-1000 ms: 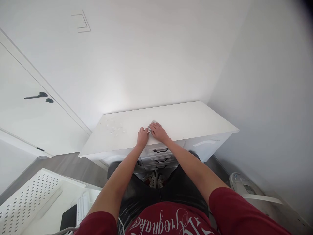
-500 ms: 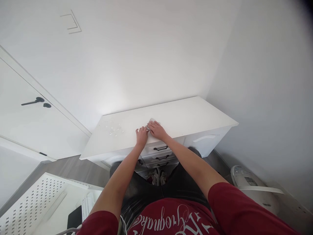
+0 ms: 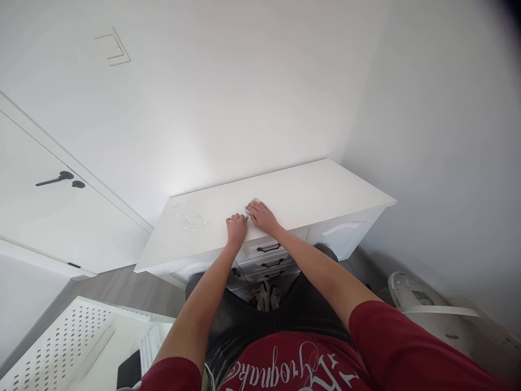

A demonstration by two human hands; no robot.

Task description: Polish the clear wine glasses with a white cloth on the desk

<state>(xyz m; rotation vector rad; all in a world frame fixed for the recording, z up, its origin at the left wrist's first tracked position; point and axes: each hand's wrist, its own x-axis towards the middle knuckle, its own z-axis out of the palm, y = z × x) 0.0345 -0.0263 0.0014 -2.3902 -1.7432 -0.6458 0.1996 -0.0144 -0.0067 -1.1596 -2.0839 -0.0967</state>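
My right hand [image 3: 262, 215] rests over a small pale, crumpled piece [image 3: 254, 201] on the white cabinet top [image 3: 309, 187]. Its fingers are bent and close together, hiding most of that piece, and whether it is plastic, paper or cloth is not clear. Close beside it on the left, my left hand [image 3: 236, 228] has its fingers curled down at the surface. Its fingertips are near the piece's grey edge; what they hold, if anything, is too small to make out. Several small shiny clear bits [image 3: 193, 221] lie scattered on the top, left of both hands.
Black-handled drawers [image 3: 268, 247] front the cabinet, just above my feet. A white door with a black handle [image 3: 55, 179] is at left. A white perforated panel [image 3: 52, 342] stands at lower left, and a white appliance [image 3: 415, 296] at lower right.
My head view has shifted slightly. My right hand covers more of the pale piece, and my left fingertips sit a little farther from it. Nothing has been let go visibly.
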